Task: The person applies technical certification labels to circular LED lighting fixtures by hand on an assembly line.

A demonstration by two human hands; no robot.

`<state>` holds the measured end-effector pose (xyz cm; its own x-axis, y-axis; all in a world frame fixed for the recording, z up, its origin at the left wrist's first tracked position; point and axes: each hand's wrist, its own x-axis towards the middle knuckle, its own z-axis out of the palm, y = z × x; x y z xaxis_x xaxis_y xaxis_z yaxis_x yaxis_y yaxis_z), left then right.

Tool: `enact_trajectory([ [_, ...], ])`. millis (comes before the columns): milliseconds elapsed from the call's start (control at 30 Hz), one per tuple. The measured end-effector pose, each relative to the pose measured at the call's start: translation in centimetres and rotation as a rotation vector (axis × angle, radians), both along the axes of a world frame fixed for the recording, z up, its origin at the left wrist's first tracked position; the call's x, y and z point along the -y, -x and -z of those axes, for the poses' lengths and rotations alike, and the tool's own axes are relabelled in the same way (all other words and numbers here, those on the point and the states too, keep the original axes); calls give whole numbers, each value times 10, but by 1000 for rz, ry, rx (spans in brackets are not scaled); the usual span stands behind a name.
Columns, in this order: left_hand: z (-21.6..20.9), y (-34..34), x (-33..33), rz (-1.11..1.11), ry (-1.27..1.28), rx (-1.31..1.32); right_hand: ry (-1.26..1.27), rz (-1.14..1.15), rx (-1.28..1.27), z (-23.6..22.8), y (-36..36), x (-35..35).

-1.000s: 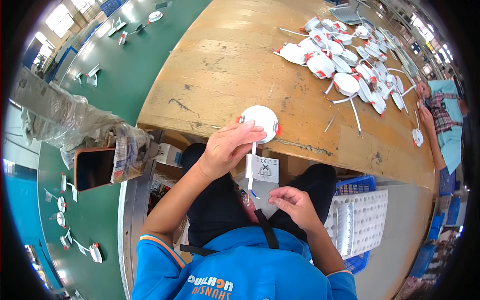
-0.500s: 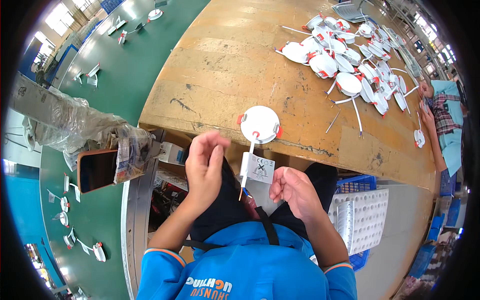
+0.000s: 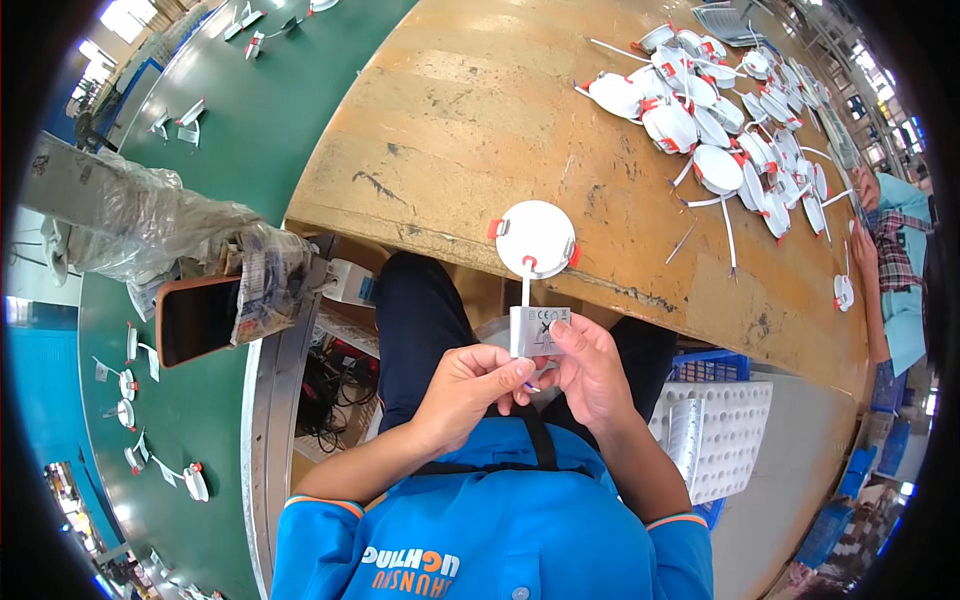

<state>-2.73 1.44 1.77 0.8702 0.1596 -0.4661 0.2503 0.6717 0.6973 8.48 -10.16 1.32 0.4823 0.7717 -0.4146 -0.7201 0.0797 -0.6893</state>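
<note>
A round white downlight (image 3: 536, 240) with red-tipped spring clips lies at the front edge of the wooden table. Its white cable (image 3: 526, 292) hangs over the edge toward me. Around the cable sits a silver-grey printed label (image 3: 541, 331), a flap of it standing out to the right. My right hand (image 3: 592, 372) pinches that flap, the thumb across its face. Below the label, my left hand (image 3: 478, 388) is closed on the cable's lower end; a bit of bare-ended wire shows by the fingertips, the rest hidden.
A heap of similar downlights (image 3: 715, 120) covers the table's right side. A phone (image 3: 198, 318) is held on a plastic-wrapped arm (image 3: 150, 225) at left. Beyond runs a green conveyor (image 3: 235, 130) with scattered lights. A co-worker's hand (image 3: 862, 250) rests at the far right.
Both hands came together at the cable: the left moved down and right to its lower end, the right moved up onto the label. The label's flap now looks narrower.
</note>
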Motion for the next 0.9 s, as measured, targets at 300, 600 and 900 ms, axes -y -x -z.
enact_trajectory([
  [300,16,1,17,-160,149,-6,151,52,149,3,-2,3],
  [600,11,5,16,-219,227,1,180,109,259,2,-5,-3],
  [900,9,7,20,-290,287,31,187,179,365,-6,-6,-1],
])
